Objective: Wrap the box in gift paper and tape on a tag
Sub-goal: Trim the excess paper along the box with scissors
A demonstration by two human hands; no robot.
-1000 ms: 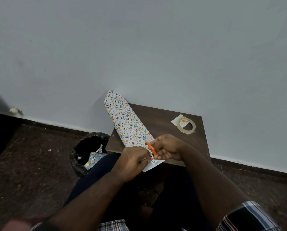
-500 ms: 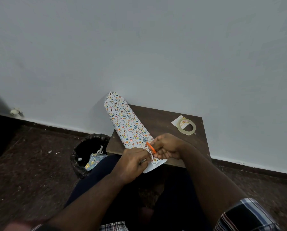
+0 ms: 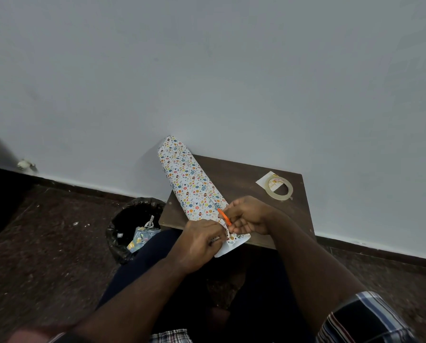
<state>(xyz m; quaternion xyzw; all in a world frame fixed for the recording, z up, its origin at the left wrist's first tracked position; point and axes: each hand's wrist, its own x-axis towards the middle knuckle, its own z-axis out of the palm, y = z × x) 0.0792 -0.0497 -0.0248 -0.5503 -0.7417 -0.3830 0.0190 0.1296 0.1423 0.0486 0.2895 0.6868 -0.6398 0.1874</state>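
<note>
A long roll of white gift paper (image 3: 186,179) with small coloured prints lies diagonally across the small dark wooden table (image 3: 246,179), its far end leaning on the wall. My right hand (image 3: 247,215) grips orange-handled scissors (image 3: 223,216) whose blade lies on the paper's near end. My left hand (image 3: 202,240) pinches the paper's near edge by the table front. A ring of clear tape (image 3: 280,190) rests on a small white tag (image 3: 265,180) at the table's far right corner. No box is visible.
A black-lined bin (image 3: 132,226) with paper scraps stands on the floor left of the table. The grey wall rises right behind the table. My legs in dark trousers sit under the table's front edge.
Both hands stay at the paper's near end with hardly any shift. The scissors remain in about the same place on the paper.
</note>
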